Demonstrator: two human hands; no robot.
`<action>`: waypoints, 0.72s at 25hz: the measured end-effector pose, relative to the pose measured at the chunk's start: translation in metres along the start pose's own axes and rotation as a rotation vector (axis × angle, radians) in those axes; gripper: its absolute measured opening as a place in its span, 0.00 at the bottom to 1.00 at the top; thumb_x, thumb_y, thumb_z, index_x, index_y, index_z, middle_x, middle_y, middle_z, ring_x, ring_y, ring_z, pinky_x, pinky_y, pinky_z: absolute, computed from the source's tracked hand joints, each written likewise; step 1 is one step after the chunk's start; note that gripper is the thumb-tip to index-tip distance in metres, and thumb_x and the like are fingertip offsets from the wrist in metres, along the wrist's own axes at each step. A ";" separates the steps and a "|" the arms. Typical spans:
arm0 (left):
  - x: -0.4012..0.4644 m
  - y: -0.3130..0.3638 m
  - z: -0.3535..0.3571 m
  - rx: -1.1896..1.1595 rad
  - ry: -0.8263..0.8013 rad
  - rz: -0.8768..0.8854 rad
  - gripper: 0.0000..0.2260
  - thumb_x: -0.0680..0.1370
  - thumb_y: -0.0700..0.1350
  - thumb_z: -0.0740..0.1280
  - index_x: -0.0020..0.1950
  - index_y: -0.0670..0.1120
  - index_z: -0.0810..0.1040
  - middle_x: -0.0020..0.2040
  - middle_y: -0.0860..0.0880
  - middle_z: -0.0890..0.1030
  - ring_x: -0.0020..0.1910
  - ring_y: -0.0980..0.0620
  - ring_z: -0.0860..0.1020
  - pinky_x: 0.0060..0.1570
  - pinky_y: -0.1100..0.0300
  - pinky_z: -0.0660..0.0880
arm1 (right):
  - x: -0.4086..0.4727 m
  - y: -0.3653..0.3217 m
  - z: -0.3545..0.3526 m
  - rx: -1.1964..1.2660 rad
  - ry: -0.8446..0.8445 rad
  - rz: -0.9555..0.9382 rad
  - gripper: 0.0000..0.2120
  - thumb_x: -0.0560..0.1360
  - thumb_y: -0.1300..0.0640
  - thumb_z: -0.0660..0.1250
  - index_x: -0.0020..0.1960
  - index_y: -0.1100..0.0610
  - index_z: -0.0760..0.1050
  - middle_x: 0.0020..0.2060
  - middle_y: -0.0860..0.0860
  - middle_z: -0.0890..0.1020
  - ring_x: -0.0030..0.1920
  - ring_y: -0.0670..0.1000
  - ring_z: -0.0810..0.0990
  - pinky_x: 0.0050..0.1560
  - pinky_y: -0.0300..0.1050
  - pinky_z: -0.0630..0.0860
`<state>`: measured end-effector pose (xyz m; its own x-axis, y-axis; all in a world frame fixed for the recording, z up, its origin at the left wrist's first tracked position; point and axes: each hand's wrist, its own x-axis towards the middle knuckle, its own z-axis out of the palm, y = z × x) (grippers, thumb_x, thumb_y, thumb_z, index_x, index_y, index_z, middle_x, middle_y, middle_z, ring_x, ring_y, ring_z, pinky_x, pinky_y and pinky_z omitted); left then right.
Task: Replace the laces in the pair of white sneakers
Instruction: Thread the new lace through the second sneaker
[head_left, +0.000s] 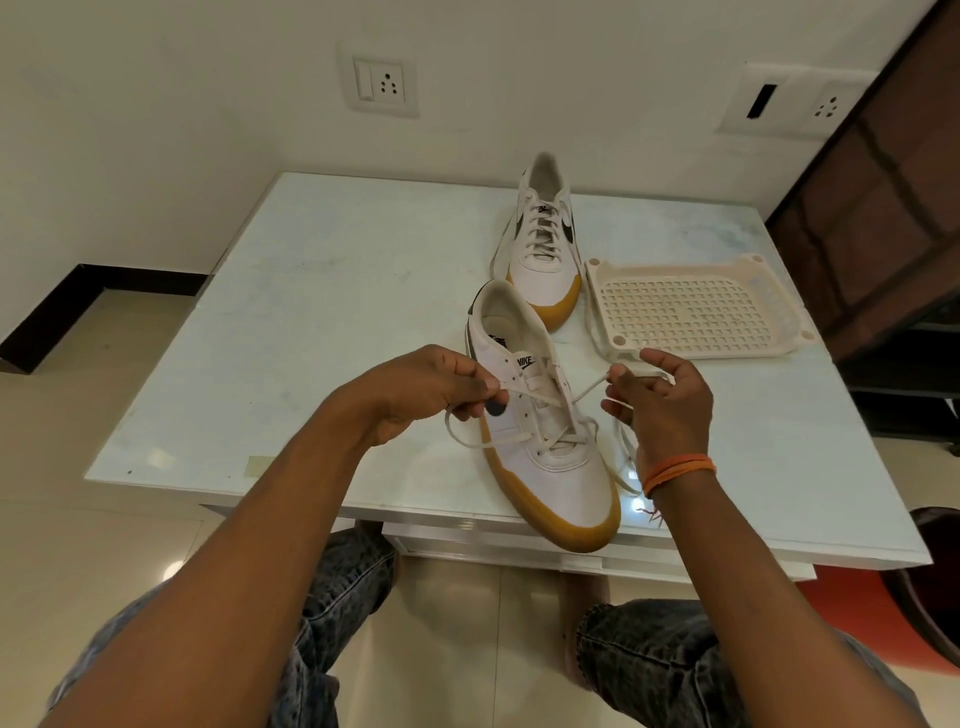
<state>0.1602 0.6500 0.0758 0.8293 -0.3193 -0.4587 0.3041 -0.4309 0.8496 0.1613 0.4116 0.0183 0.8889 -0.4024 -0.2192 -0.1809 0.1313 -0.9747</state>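
The near white leather sneaker with the tan gum sole (545, 441) lies at the centre of the frame on the pale glass-topped table (311, 312), its long axis running from heel at upper left to toe at lower right, directly between both hands. The left hand (431, 389) pinches one end of the off-white flat lace (540, 397) left of the eyelets while the right hand (660, 400) pinches the other end on the right, each grip about equally near. Which eyelets are already threaded is hard to make out; the second, fully laced white sneaker (543, 244) sits above, beside a cream perforated plastic tray (696, 312).
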 end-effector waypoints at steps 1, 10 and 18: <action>0.001 -0.002 0.000 0.037 0.004 0.008 0.09 0.80 0.44 0.65 0.54 0.42 0.83 0.34 0.56 0.82 0.35 0.61 0.77 0.38 0.73 0.74 | -0.001 0.004 0.002 0.001 -0.038 0.080 0.22 0.73 0.62 0.73 0.64 0.57 0.70 0.43 0.59 0.83 0.42 0.54 0.84 0.42 0.49 0.81; 0.010 -0.009 0.014 0.180 0.046 -0.037 0.08 0.78 0.46 0.68 0.51 0.43 0.83 0.44 0.47 0.85 0.36 0.54 0.81 0.37 0.66 0.74 | -0.022 0.010 0.013 -0.258 -0.474 0.240 0.13 0.74 0.57 0.72 0.58 0.57 0.79 0.45 0.59 0.85 0.43 0.57 0.85 0.42 0.54 0.83; 0.015 -0.021 0.009 0.524 0.145 0.110 0.08 0.73 0.44 0.75 0.51 0.51 0.85 0.46 0.52 0.84 0.44 0.54 0.79 0.45 0.60 0.78 | -0.024 0.011 0.013 -0.472 -0.578 -0.045 0.08 0.67 0.60 0.77 0.44 0.61 0.83 0.37 0.56 0.85 0.39 0.55 0.85 0.39 0.46 0.83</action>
<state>0.1618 0.6462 0.0490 0.9105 -0.2824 -0.3022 -0.0315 -0.7759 0.6301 0.1431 0.4346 0.0131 0.9557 0.1591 -0.2478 -0.1853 -0.3291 -0.9260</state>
